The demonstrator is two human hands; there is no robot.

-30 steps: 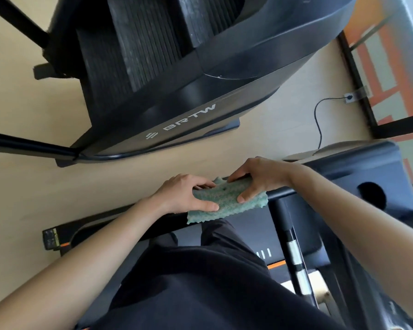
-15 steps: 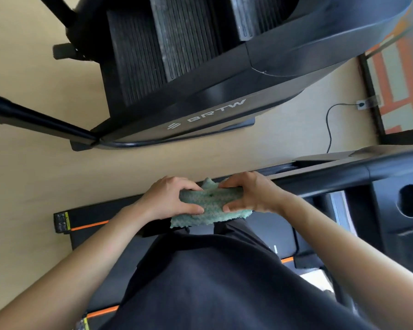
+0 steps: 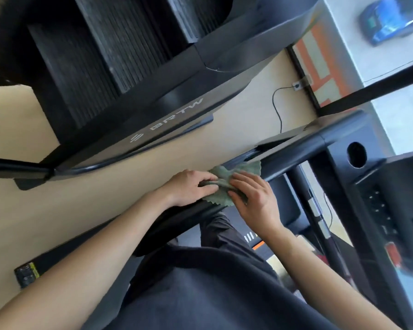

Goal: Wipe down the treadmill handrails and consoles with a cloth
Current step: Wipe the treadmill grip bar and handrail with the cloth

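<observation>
Two hands on the green cloth [image 3: 247, 168]: left hand [image 3: 191, 186] and right hand [image 3: 255, 201] both curl fingers round it, bunched over the black handrail [image 3: 296, 151], mid-scene. Beige floor [image 3: 81, 198] beyond. BRTW stair machine [image 3: 177, 115] far left; black cable [image 3: 275, 103] runs to floor socket [image 3: 297, 86], far right.

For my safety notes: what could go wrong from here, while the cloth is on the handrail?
The left grip and right grip bunch the cloth on the handrail, so it may slip off or skip parts. The console stands close on the right; wiping there might press a button.
</observation>
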